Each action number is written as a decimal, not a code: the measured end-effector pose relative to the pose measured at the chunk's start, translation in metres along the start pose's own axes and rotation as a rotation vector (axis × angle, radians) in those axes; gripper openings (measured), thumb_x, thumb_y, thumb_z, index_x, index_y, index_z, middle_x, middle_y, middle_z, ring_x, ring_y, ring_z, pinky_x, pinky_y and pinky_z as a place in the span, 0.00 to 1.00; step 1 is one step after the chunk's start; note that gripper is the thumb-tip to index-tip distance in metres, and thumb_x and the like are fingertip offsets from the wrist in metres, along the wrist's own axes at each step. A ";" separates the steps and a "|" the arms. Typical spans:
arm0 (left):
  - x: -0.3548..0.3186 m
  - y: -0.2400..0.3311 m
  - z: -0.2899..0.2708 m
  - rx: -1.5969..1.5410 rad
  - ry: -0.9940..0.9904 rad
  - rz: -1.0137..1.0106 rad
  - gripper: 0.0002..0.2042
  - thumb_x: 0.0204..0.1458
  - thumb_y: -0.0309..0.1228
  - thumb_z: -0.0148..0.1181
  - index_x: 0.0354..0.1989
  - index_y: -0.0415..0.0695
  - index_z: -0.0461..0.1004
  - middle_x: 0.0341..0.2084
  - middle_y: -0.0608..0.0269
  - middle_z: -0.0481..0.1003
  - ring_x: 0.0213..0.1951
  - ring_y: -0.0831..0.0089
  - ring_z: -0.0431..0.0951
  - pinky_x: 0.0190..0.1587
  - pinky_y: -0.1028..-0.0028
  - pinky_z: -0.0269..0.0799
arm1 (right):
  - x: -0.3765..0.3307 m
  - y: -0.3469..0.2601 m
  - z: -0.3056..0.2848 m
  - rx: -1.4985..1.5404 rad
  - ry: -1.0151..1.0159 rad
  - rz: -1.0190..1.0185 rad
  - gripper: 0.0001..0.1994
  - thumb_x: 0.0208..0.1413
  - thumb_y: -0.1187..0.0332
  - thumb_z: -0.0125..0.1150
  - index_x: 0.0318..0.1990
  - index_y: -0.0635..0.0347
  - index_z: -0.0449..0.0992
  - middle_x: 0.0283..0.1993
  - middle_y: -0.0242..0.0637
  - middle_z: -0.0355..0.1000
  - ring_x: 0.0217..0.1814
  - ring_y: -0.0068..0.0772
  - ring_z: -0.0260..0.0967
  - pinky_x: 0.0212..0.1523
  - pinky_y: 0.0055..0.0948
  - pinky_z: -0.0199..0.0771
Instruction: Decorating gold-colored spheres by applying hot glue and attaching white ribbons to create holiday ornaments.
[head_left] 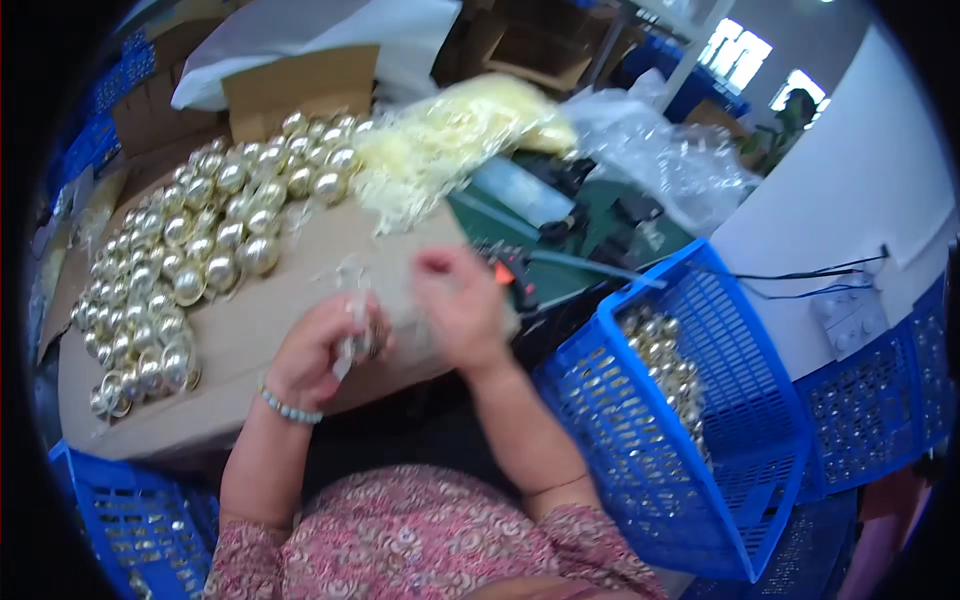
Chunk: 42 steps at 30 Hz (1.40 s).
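My left hand (pixel 325 345), with a beaded bracelet on the wrist, is closed around a small shiny thing with clear, wispy strips sticking out. Blur and fingers hide what kind it is. To its right, my right hand (pixel 460 305) is raised over the cardboard, apart from the left one and smeared by motion. Its fingers cannot be read. Many pale-gold shiny balls (pixel 188 285) lie massed on the cardboard sheet (pixel 300 265), left of and beyond my hands. A heap of pale-yellow stringy ties (pixel 430 135) lies farther back.
On my right a tilted blue basket (pixel 650 400) holds more shiny balls (pixel 665 365). Another blue basket (pixel 130 520) stands at lower left. Black and orange tools (pixel 515 275) lie on the green mat (pixel 610 195). Clear plastic bags (pixel 660 140) and an open carton (pixel 300 90) are at the back.
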<state>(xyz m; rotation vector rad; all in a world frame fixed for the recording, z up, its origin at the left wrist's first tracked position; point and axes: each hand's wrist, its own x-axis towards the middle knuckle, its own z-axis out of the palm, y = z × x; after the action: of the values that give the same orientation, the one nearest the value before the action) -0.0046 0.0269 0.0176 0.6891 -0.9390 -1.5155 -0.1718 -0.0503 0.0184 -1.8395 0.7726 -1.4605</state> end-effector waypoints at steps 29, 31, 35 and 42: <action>0.030 0.007 -0.004 -0.639 0.571 0.178 0.10 0.54 0.35 0.53 0.38 0.41 0.68 0.35 0.49 0.72 0.42 0.53 0.73 0.44 0.61 0.73 | 0.000 -0.014 -0.031 0.399 -0.149 0.512 0.14 0.55 0.69 0.57 0.47 0.67 0.69 0.35 0.36 0.72 0.29 0.19 0.65 0.32 0.18 0.66; 0.031 0.007 -0.002 -0.612 0.567 0.205 0.10 0.54 0.35 0.53 0.38 0.42 0.68 0.36 0.50 0.72 0.42 0.54 0.73 0.46 0.60 0.71 | -0.002 -0.013 -0.029 0.438 -0.169 0.491 0.14 0.55 0.68 0.57 0.47 0.67 0.69 0.36 0.37 0.72 0.29 0.20 0.65 0.31 0.19 0.65; 0.033 0.002 -0.003 -0.624 0.538 0.196 0.09 0.55 0.35 0.53 0.38 0.43 0.68 0.36 0.51 0.73 0.42 0.57 0.73 0.47 0.60 0.70 | 0.000 -0.019 -0.026 0.504 -0.254 0.463 0.14 0.57 0.68 0.54 0.47 0.66 0.69 0.35 0.39 0.72 0.28 0.20 0.63 0.30 0.20 0.64; 0.034 0.001 0.003 -0.569 0.590 0.209 0.09 0.54 0.35 0.53 0.38 0.44 0.69 0.36 0.53 0.73 0.42 0.62 0.73 0.46 0.61 0.68 | -0.009 -0.021 -0.014 0.472 -0.239 0.427 0.13 0.57 0.66 0.55 0.46 0.65 0.69 0.33 0.37 0.72 0.25 0.18 0.60 0.27 0.17 0.60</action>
<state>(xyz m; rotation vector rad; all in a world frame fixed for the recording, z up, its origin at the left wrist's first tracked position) -0.0117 -0.0059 0.0224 0.5470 -0.1121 -1.2035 -0.1864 -0.0321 0.0321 -1.3552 0.5923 -1.0176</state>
